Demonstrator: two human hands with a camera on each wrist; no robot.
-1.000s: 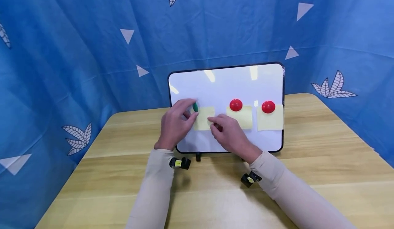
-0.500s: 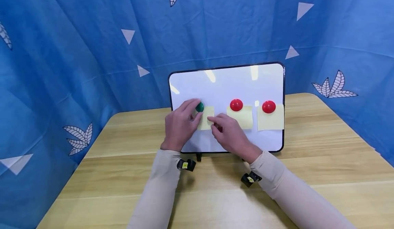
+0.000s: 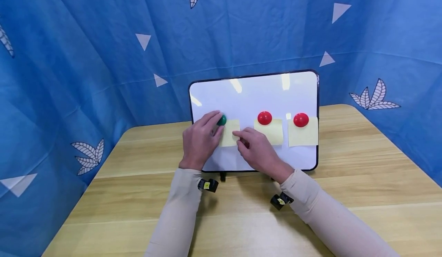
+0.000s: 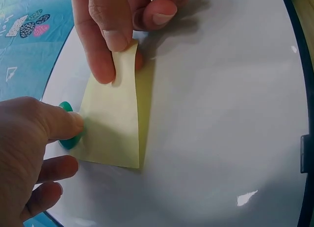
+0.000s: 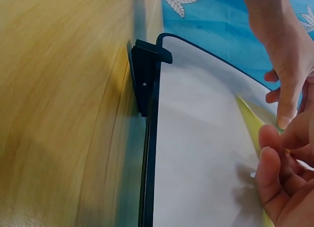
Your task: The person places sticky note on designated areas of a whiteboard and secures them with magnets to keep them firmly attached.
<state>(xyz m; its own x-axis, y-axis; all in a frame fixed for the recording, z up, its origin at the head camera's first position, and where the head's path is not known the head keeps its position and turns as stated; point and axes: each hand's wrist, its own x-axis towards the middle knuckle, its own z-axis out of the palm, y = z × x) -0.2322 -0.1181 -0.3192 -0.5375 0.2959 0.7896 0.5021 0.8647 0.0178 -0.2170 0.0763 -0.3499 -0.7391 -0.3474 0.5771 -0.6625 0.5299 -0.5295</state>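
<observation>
A white board (image 3: 248, 92) with a black frame stands tilted on the table. On its left part lies a yellow sticky note (image 3: 229, 134), also seen in the left wrist view. My left hand (image 3: 200, 140) holds a round green magnet (image 3: 222, 119) between thumb and index finger at the note's upper left. In the left wrist view one digit overlaps the magnet (image 4: 69, 141). My right hand (image 3: 257, 149) pinches the note's right edge, where the paper (image 4: 115, 124) lifts away from the board. Its other fingers are curled. The magnet's left side is hidden by my hand.
Two more yellow notes, the middle one (image 3: 274, 134) and the right one (image 3: 305, 136), hang under red magnets (image 3: 264, 117). A black foot (image 5: 144, 72) supports the board on the wooden table (image 3: 138, 199). A blue patterned curtain (image 3: 103, 38) hangs behind.
My left hand moved right with the green magnet over the note's upper left, then shifted slightly back left. The magnet turned from edge-on to facing outward. My right hand stayed put.
</observation>
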